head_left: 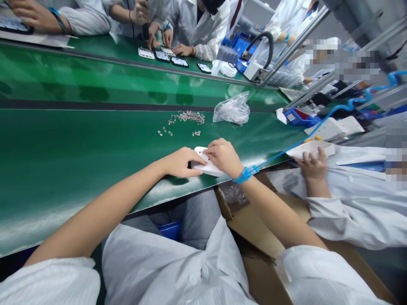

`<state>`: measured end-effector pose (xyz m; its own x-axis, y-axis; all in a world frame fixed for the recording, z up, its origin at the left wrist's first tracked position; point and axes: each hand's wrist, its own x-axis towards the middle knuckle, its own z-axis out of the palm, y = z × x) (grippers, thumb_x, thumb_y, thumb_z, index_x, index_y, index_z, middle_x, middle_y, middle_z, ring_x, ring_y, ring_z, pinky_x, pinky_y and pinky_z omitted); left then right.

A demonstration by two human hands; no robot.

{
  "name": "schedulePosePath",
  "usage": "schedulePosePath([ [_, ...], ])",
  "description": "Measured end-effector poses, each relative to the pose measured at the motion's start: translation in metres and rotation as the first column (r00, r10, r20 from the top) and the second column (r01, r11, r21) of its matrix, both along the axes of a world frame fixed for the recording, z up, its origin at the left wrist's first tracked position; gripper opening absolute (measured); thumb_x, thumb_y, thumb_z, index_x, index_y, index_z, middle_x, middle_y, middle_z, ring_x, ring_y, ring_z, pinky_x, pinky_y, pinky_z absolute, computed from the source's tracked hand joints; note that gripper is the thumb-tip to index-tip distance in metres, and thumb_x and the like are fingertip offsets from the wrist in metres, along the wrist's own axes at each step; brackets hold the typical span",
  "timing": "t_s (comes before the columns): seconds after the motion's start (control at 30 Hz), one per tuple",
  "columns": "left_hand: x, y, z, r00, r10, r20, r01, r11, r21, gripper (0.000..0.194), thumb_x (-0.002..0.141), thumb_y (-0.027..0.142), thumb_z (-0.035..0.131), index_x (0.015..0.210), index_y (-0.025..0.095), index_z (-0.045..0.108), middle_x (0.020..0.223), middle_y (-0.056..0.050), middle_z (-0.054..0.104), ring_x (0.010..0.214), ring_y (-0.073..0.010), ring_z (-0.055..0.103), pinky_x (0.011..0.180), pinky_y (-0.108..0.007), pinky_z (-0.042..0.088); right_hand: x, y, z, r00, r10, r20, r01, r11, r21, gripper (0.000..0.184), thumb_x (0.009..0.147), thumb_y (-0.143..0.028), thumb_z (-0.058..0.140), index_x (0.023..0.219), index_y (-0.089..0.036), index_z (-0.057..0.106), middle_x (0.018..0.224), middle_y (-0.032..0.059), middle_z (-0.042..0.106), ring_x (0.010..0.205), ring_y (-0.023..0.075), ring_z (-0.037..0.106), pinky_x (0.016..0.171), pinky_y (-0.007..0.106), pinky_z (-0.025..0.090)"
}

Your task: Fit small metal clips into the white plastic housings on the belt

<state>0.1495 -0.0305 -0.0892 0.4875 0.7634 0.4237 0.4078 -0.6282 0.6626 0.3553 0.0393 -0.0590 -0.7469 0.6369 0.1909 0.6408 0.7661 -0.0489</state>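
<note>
A white, flat plastic casing [211,169] with small dark holes rests at the front edge of the green bench. My left hand [182,162] grips its left end between thumb and fingers. Over its upper face is my right hand [224,156], fingers bent and pinched together against the surface; whatever they hold is hidden. A blue wrist strap [244,175] with a coiled cord circles my right wrist. Beyond the casing lies a pile of small shiny metal pieces [190,117], with several scattered in front of it.
A clear plastic bag [232,109] sits right of the pile. The blue cord [302,144] stretches off to the right. A co-worker's hand [313,163] holds a white panel [313,149] there. Across the green bench [95,148], people handle several flat devices [179,62]. An open cardboard box [257,224] stands below.
</note>
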Motion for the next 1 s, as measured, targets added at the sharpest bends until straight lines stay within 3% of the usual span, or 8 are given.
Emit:
schedulePosePath([
  [0.03,0.002,0.002,-0.001,0.998,0.025,0.052,-0.023,0.999,-0.022,0.021,0.086,0.036,0.061,0.095,0.024,0.076,0.098,-0.003,0.078,0.088,-0.0172,0.07,0.085,-0.031,0.051,0.002,-0.003,-0.002,1.0,-0.006,-0.026,0.006,1.0,-0.001,0.017,0.092,-0.017,0.065,0.091,-0.021,0.081,0.098,0.0054,0.076,0.093,0.0249,0.057,0.076,0.037,0.035],
  [0.1,0.007,0.007,-0.004,0.973,0.189,0.13,-0.183,0.982,-0.054,0.019,0.088,0.029,0.056,0.09,0.02,0.073,0.094,-0.004,0.076,0.084,-0.0164,0.067,0.082,-0.031,0.05,0.006,-0.01,-0.007,0.996,-0.026,-0.089,0.028,0.999,0.02,0.018,0.092,-0.017,0.064,0.102,-0.021,0.079,0.098,0.0041,0.077,0.096,0.0253,0.059,0.079,0.037,0.035],
  [0.2,0.011,0.02,-0.007,0.891,0.449,0.059,-0.447,0.893,-0.054,0.011,0.081,0.027,0.063,0.087,0.019,0.067,0.09,-0.004,0.069,0.085,-0.0188,0.06,0.076,-0.033,0.046,0.01,-0.021,-0.012,0.984,-0.053,-0.17,0.06,0.998,0.037,0.024,0.091,-0.018,0.065,0.113,-0.022,0.074,0.094,0.0023,0.077,0.095,0.0248,0.062,0.084,0.038,0.034],
  [0.37,0.013,0.03,-0.009,0.9,0.417,-0.127,-0.425,0.904,-0.051,0.012,0.081,0.032,0.068,0.084,0.021,0.069,0.087,-0.003,0.068,0.087,-0.0207,0.055,0.073,-0.034,0.042,0.011,-0.028,-0.014,0.976,-0.084,-0.203,0.092,0.995,0.029,0.02,0.09,-0.018,0.061,0.106,-0.022,0.073,0.092,0.0035,0.078,0.092,0.0244,0.065,0.087,0.038,0.035],
  [0.6,0.016,0.032,-0.01,0.889,0.436,-0.137,-0.451,0.886,-0.107,0.018,0.082,0.029,0.067,0.067,0.02,0.065,0.08,0.0,0.07,0.081,-0.0182,0.053,0.068,-0.032,0.036,0.009,-0.027,-0.012,0.976,-0.105,-0.188,0.113,0.993,0.033,0.013,0.085,-0.015,0.063,0.093,-0.021,0.072,0.089,0.0032,0.076,0.089,0.0231,0.065,0.085,0.036,0.037],
  [0.8,0.016,0.036,-0.009,0.885,0.446,-0.138,-0.463,0.874,-0.148,0.02,0.08,0.033,0.07,0.065,0.02,0.064,0.079,0.0,0.072,0.079,-0.018,0.054,0.069,-0.031,0.037,0.007,-0.026,-0.012,0.982,-0.101,-0.159,0.105,0.994,0.015,0.015,0.086,-0.014,0.062,0.095,-0.021,0.072,0.09,0.0046,0.073,0.091,0.0233,0.063,0.083,0.035,0.041],
  [1.0,0.027,0.031,-0.007,0.845,0.514,-0.148,-0.534,0.828,-0.172,0.015,0.076,0.027,0.068,0.064,0.021,0.061,0.076,-0.001,0.07,0.08,-0.0189,0.058,0.065,-0.03,0.037,0.007,-0.023,-0.012,0.987,-0.041,-0.156,0.041,0.999,-0.003,0.016,0.091,-0.015,0.057,0.093,-0.02,0.073,0.091,0.0077,0.07,0.093,0.0237,0.06,0.081,0.033,0.045],
])
